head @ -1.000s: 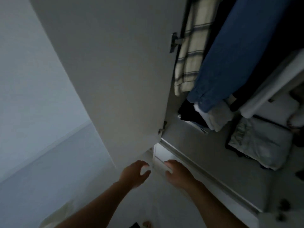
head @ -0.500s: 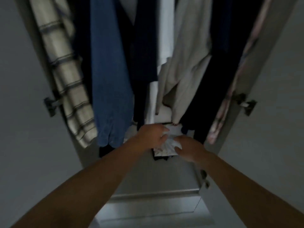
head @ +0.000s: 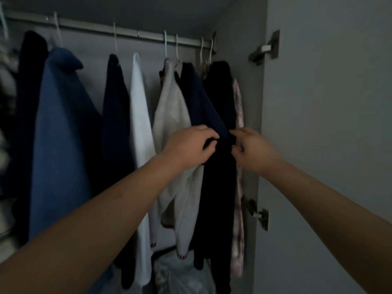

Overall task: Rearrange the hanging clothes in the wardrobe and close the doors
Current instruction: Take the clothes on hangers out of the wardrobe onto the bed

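Several garments hang on hangers from a metal rail (head: pixel 127 33) inside the open wardrobe. From left: a blue shirt (head: pixel 61 145), a dark navy garment (head: pixel 115 128), a white shirt (head: pixel 141 128), a pale grey top (head: pixel 172 111), a navy garment (head: pixel 201 102), a black garment (head: pixel 220 187) and a pink checked one (head: pixel 238 187). My left hand (head: pixel 188 145) has its fingers curled on the navy garment's sleeve edge. My right hand (head: pixel 252 149) sits just right of it, fingers curled at the black garment; its grip is hard to make out.
The right wardrobe door (head: pixel 328 145) stands open, with hinges at the top (head: pixel 265 48) and lower down (head: pixel 257 213). Folded pale cloth (head: pixel 180 274) lies on the wardrobe floor below the clothes. More blurred garments hang at the far left edge (head: pixel 6 85).
The view has swung up from the wardrobe floor to the rail. Both hands rose from the folded items low down to the dark garments at mid height on the right.
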